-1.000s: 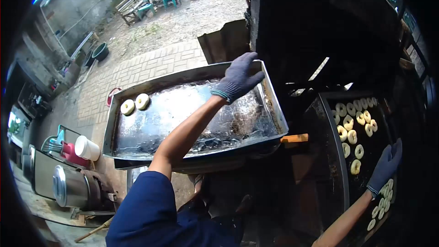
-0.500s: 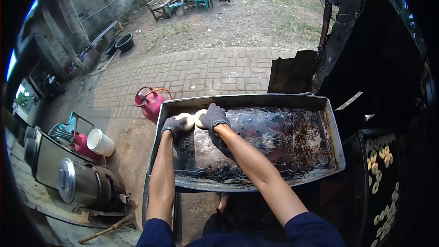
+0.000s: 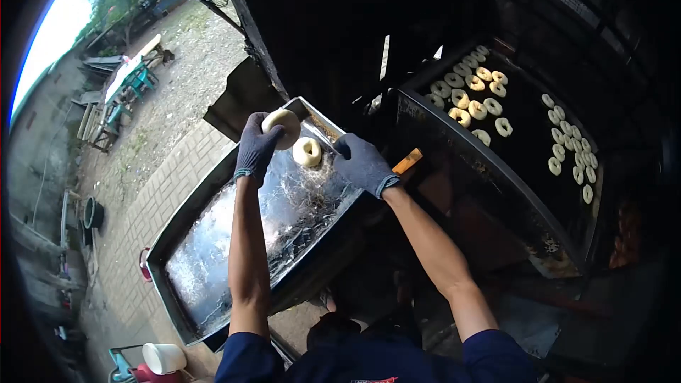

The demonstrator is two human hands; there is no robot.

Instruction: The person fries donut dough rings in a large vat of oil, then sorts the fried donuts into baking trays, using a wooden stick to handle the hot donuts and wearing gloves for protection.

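Note:
Both of my hands wear dark knit gloves. My left hand [image 3: 254,147] holds a pale raw dough ring [image 3: 281,126] up over the far corner of a large greasy metal tray [image 3: 213,255]. My right hand [image 3: 363,163] is just to the right, its fingertips on a second dough ring [image 3: 307,151] above the same corner. The rest of the tray holds only shiny film and dark residue. To the right lies a wide dark frying pan [image 3: 496,191] with several dough rings [image 3: 477,96] floating in it.
An orange handle [image 3: 408,162] sticks out between the tray and the pan. A white bucket [image 3: 163,357] stands on the ground at the lower left. Brick paving [image 3: 152,198], a gravel yard and green chairs [image 3: 135,81] lie beyond the tray.
Both hands have lifted the two dough rings off the tray's left end and carried them to its far right corner, towards the pan. My view has swung right.

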